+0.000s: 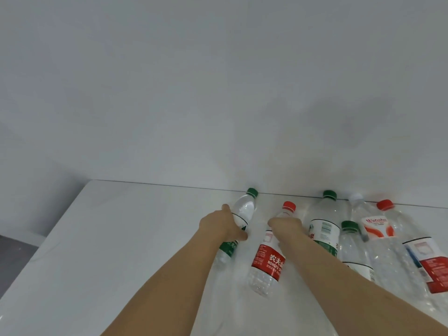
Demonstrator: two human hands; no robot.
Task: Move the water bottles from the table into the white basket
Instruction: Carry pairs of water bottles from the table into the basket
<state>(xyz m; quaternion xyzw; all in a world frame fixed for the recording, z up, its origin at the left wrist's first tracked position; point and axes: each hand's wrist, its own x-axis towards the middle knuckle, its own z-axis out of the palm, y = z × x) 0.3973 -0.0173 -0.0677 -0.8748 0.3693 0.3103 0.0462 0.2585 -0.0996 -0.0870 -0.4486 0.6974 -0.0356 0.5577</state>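
Note:
Several clear water bottles stand on the white table [109, 238] near the wall. My left hand [221, 226] is wrapped around the leftmost bottle, a green-capped bottle [244, 209] with a green label. My right hand [286, 227] grips the red-capped bottle [266, 260] with a red label, just to its right. Further right stand a taller green-capped bottle [326, 221], a smaller green-capped one [351, 248], a white-capped one [356, 202] and a red-capped one [385, 224]. The white basket is not in view.
A plain white wall [218, 93] rises directly behind the bottles. The table's left edge runs diagonally at the left, with dark floor [14, 253] beyond it. Another labelled bottle [431, 265] sits at the far right edge.

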